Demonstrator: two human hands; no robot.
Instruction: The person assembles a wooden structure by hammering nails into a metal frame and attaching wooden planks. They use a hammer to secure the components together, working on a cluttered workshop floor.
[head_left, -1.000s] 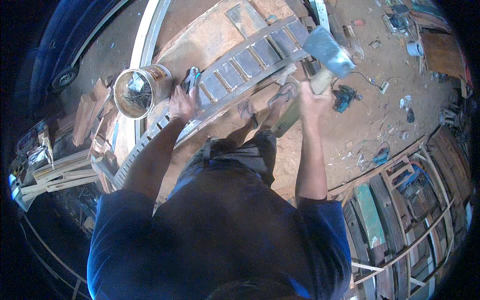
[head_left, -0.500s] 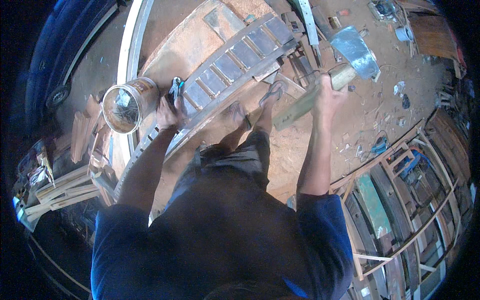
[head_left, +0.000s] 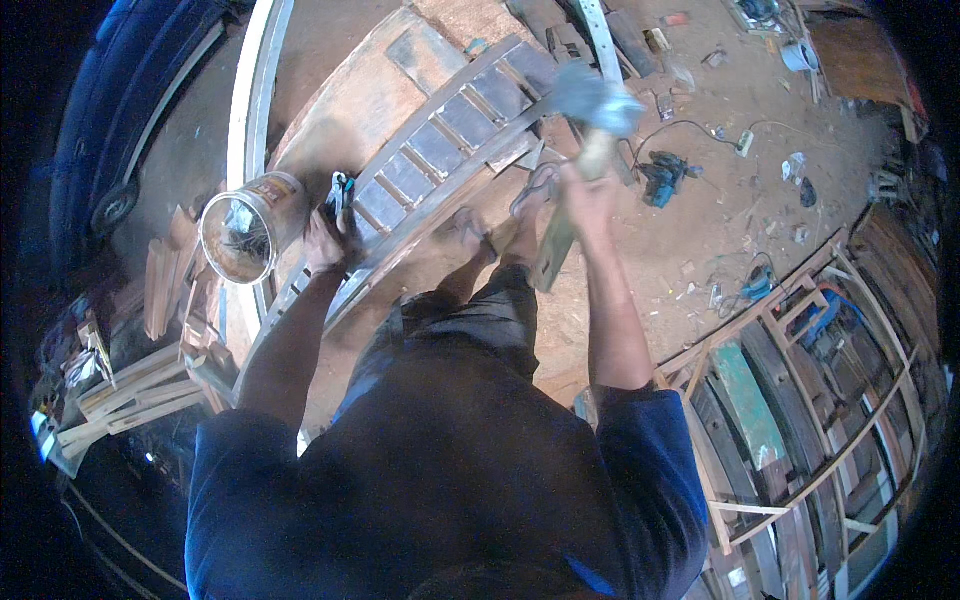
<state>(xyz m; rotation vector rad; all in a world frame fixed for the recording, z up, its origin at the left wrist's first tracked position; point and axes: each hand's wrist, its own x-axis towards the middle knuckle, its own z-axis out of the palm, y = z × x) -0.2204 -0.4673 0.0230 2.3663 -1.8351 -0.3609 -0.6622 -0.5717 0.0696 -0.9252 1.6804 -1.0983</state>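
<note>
My right hand [head_left: 590,203] is wrapped around the thick wooden handle of an axe [head_left: 558,250]. Its broad metal head is blurred by motion above the far end of a long panel with grey rectangles and cross strips [head_left: 437,150]. At the panel's near left part, my left hand [head_left: 324,245] is low and closed. A pair of pliers with teal parts [head_left: 342,190] sticks up from its fingers. What the jaws grip is too small to tell. Just left of this hand, a tilted white bucket [head_left: 240,235] holds thin dark pieces that look like nails.
A wide plywood sheet [head_left: 350,85] lies beyond the panel. Wood offcuts [head_left: 130,390] are piled at left, near a dark vehicle [head_left: 100,130]. A power tool [head_left: 665,178] with a cord lies on the dirt floor. A wooden rack of boards [head_left: 800,400] stands at right.
My right hand has swung the axe leftward, over toward the panel, its handle now steeper. My left hand stays at the pliers; the whole view has shifted slightly.
</note>
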